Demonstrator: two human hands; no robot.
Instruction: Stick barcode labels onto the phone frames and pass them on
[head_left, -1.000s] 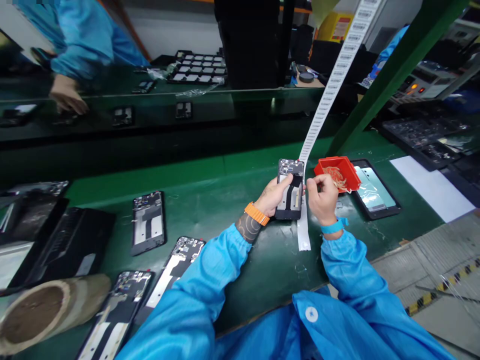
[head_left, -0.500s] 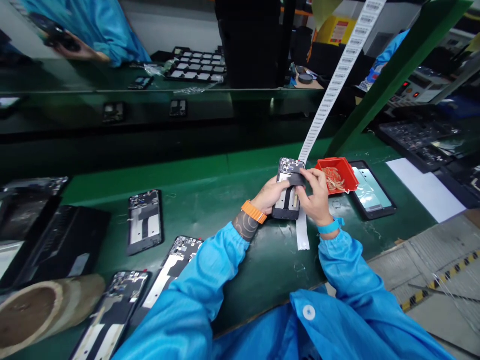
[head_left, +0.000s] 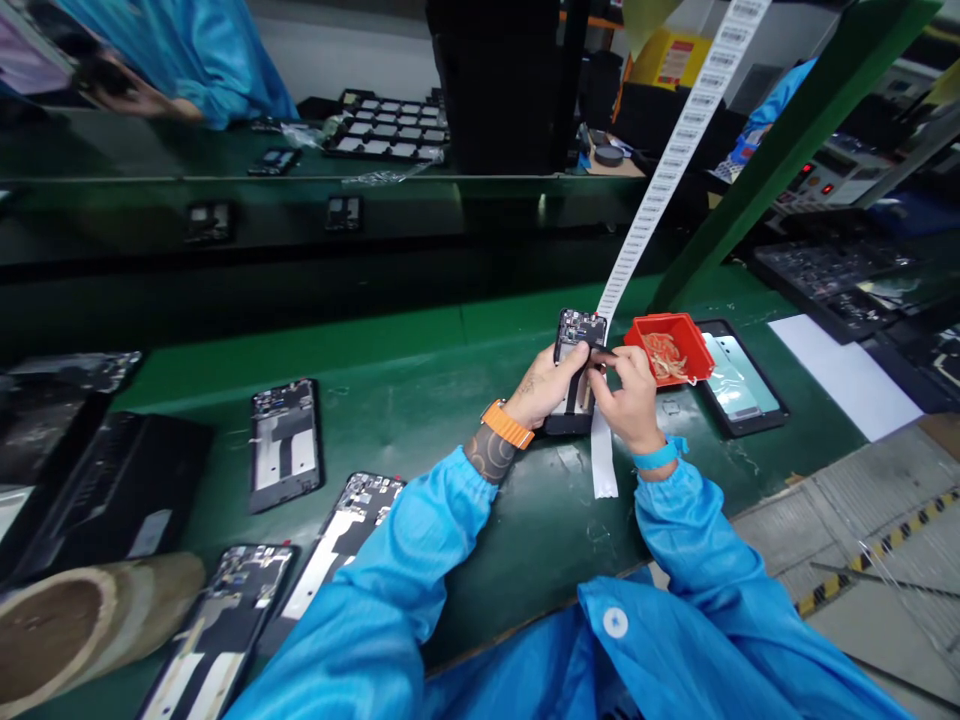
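An opened phone body (head_left: 574, 405) is tilted up above the green bench, its circuit parts at the top end. My left hand (head_left: 549, 388) grips its left side, with the thumb lying across the middle. At the phone's right edge, my right hand (head_left: 631, 395) pinches a small dark piece (head_left: 602, 355), which seems to be a flap or cover; its exact form is hard to tell. A long strip of barcode labels (head_left: 660, 195) runs down behind the phone, and its loose end (head_left: 603, 470) lies on the bench.
Right of my hands are a red tray (head_left: 694, 350) of rubber bands and a phone with a pale screen (head_left: 739, 380). More opened phones (head_left: 285, 445) lie left, near a cardboard roll (head_left: 154, 605). A green post (head_left: 787, 160) slants up at right. A co-worker's blue sleeve (head_left: 232, 60) shows across.
The dark piece has lifted off the phone's upper part, exposing more of the circuit parts. My left thumb has moved up onto the phone's middle, and my right fingers have drawn together.
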